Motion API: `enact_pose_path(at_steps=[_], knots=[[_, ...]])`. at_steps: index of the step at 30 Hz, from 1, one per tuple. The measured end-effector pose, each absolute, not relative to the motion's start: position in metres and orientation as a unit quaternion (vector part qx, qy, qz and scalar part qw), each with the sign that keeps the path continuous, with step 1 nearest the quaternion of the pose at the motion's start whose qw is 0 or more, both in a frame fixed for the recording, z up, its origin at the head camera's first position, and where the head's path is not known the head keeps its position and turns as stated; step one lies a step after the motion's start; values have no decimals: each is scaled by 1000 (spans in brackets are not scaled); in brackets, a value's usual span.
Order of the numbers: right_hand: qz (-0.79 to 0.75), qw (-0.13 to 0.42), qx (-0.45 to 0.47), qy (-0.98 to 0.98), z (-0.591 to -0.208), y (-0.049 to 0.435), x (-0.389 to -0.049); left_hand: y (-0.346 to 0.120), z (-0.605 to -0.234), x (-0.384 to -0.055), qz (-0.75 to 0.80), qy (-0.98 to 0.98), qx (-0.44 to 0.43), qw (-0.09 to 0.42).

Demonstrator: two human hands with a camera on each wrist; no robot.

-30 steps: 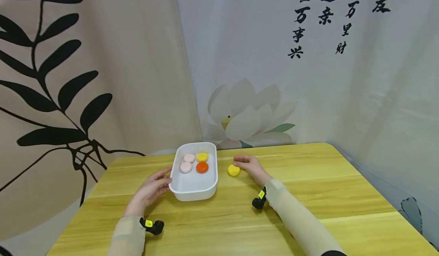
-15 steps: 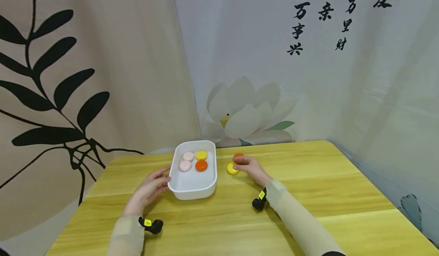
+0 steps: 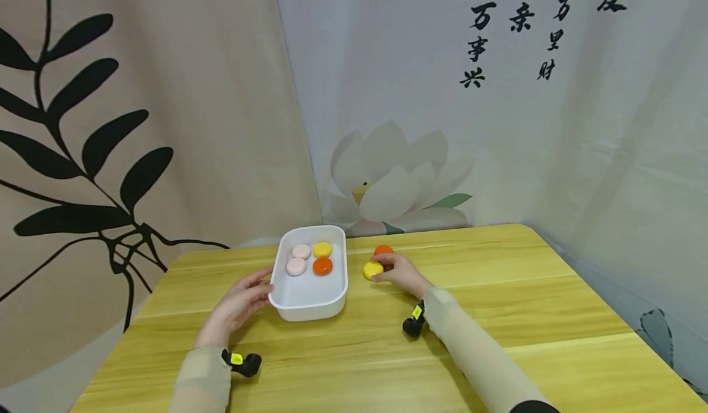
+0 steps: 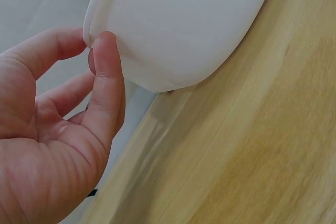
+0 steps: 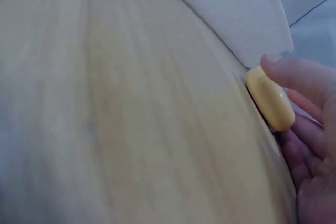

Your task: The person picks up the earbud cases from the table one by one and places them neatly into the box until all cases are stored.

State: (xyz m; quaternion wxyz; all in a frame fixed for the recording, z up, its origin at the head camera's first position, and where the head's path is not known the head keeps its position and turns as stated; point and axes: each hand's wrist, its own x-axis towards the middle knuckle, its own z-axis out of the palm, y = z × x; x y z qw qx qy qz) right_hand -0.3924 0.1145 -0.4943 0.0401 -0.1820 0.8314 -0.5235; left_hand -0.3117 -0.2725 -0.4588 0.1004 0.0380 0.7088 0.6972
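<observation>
A white tray (image 3: 308,293) stands on the table, holding two pale pink discs, a yellow one and an orange one. My left hand (image 3: 243,302) holds its left rim; in the left wrist view, thumb and index finger pinch the tray's edge. To the right of the tray my right hand (image 3: 402,275) pinches a yellow disc (image 3: 372,270) that lies on the table. The right wrist view shows the thumb on one edge of that disc and fingers at the other side. An orange disc (image 3: 383,250) lies just beyond this hand, partly hidden by it.
The wooden table (image 3: 354,364) has a back edge close behind the tray. A printed curtain (image 3: 232,124) hangs behind it. Each wrist wears a small black camera; the right one (image 3: 413,319) sits just above the tabletop.
My right hand's fingers have closed around the yellow disc. The orange disc beyond them has come into view. My left hand stays at the tray, and the head view has shifted slightly.
</observation>
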Motion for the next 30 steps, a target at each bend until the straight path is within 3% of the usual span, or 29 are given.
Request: enact_pose_path(at_steps=[30], knots=[[-503,29,-169,847,-493,112,-390,-272,-458,-311,706,699,34,108]])
